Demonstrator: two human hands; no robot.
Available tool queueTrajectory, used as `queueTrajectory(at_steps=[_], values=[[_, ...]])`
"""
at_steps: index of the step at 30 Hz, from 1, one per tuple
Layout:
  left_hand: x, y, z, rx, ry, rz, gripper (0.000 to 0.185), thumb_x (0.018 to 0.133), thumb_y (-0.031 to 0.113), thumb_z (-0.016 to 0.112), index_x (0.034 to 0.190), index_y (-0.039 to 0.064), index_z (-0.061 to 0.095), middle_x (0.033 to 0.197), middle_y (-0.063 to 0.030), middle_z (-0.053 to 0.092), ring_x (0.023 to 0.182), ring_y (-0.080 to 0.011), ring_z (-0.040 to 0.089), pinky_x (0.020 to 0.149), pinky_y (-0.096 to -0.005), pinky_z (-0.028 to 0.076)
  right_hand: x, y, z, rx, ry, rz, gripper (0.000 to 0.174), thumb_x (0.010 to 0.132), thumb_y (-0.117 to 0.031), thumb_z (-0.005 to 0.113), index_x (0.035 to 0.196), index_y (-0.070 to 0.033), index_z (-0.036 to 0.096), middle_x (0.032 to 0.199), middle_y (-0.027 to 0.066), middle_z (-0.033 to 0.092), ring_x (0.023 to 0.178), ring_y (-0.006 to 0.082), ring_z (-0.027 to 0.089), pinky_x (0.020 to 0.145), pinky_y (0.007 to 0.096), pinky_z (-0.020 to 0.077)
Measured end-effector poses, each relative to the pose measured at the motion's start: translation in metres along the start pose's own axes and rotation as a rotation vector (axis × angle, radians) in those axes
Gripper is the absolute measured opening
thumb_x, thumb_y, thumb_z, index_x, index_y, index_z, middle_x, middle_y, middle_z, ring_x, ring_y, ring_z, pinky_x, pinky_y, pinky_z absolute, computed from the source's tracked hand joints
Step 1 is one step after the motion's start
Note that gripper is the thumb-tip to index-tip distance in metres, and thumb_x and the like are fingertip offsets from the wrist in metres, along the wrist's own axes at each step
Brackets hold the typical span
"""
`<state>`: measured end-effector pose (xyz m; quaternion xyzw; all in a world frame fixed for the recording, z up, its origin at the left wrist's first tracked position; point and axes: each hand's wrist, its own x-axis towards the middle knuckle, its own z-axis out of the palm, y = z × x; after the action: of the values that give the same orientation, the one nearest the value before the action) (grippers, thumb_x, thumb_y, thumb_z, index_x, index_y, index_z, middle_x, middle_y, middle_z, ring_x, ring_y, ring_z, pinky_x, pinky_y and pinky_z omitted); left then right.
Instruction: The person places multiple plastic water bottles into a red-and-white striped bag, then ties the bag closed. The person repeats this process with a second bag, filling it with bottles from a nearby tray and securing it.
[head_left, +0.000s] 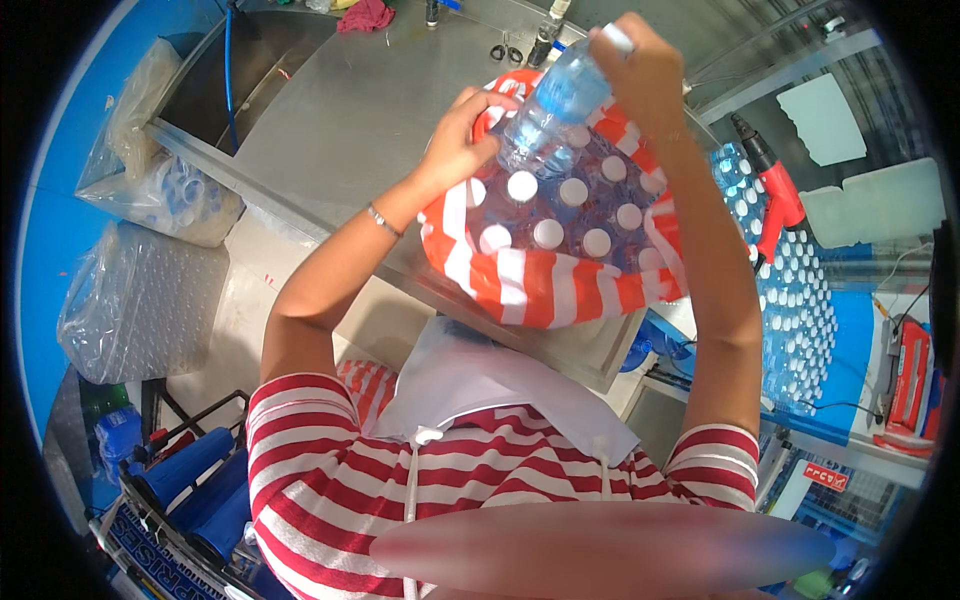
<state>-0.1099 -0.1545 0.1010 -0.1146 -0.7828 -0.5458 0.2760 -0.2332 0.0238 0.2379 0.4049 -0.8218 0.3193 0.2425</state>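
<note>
My right hand (641, 67) grips a clear plastic water bottle (555, 109) near its white cap. The bottle is tilted, with its base low over the top left part of an orange-and-white striped plastic bag (540, 289). The bag stands on the steel counter, its mouth wide, and holds several capped bottles (574, 193) upright. My left hand (465, 139) is at the bag's upper left rim, thumb and fingers around the striped plastic beside the tilted bottle's base.
Black scissors (506, 52) lie at the back of the steel counter (337, 120), left of a dark bottle. A steel sink (262, 67) is at upper left. On the right, a red heat gun (780, 195) lies by many capped bottles (795, 300). Clear bags (150, 300) stand at left.
</note>
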Motion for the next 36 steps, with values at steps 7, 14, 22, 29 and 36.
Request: queueTrajectory(at_steps=[7, 14, 22, 29, 36], values=[[0.001, -0.009, -0.012, 0.154, 0.084, -0.044, 0.045, 0.073, 0.000, 0.052, 0.116, 0.008, 0.062, 0.094, -0.0085, 0.048, 0.085, -0.0213, 0.049, 0.080, -0.0304, 0.042, -0.046, -0.014, 0.031, 0.046, -0.147, -0.261, 0.047, 0.084, -0.050, 0.061, 0.087, -0.003, 0.057, 0.072, 0.0181, 0.061, 0.070, 0.0368, 0.062, 0.065, 0.0453, 0.0479], [0.025, 0.001, -0.015, -0.047, 0.055, -0.090, 0.043, 0.079, 0.008, 0.050, 0.121, 0.005, 0.059, 0.102, -0.0101, 0.051, 0.093, -0.0213, 0.052, 0.085, -0.0324, 0.044, -0.060, -0.008, 0.039, -0.125, -0.408, -0.368, 0.048, 0.082, -0.046, 0.067, 0.109, -0.007, 0.059, 0.098, 0.0163, 0.059, 0.094, 0.0343, 0.056, 0.084, 0.0485, 0.0394], [0.034, 0.080, -0.015, 0.593, 0.027, 0.243, 0.041, 0.071, -0.003, 0.052, 0.111, 0.004, 0.062, 0.104, -0.0157, 0.056, 0.095, -0.0350, 0.055, 0.086, -0.0420, 0.046, -0.074, 0.011, 0.046, 0.328, -0.513, -0.199, 0.052, 0.085, -0.045, 0.063, 0.123, -0.010, 0.057, 0.121, 0.0242, 0.051, 0.117, 0.0389, 0.047, 0.099, 0.0599, 0.0347], [0.025, 0.094, 0.050, 0.600, -0.601, 0.401, 0.052, 0.083, 0.019, 0.064, 0.134, 0.011, 0.052, 0.140, -0.0136, 0.046, 0.136, -0.0369, 0.037, 0.109, -0.0586, 0.028, -0.110, 0.066, -0.096, -0.186, -0.423, -0.040, 0.045, 0.077, -0.019, 0.074, 0.120, -0.020, 0.063, 0.131, 0.0144, 0.048, 0.125, 0.0348, 0.044, 0.104, 0.0425, 0.0371], [0.025, 0.084, 0.069, 0.963, -0.750, 0.070, 0.064, 0.086, 0.034, 0.065, 0.141, 0.012, 0.043, 0.143, -0.0234, 0.041, 0.136, -0.0409, 0.034, 0.112, -0.0549, 0.026, -0.228, 0.130, -0.193, -0.405, -0.093, 0.206, 0.042, 0.078, -0.006, 0.072, 0.119, -0.017, 0.066, 0.125, 0.0135, 0.055, 0.116, 0.0323, 0.053, 0.096, 0.0375, 0.0449]])
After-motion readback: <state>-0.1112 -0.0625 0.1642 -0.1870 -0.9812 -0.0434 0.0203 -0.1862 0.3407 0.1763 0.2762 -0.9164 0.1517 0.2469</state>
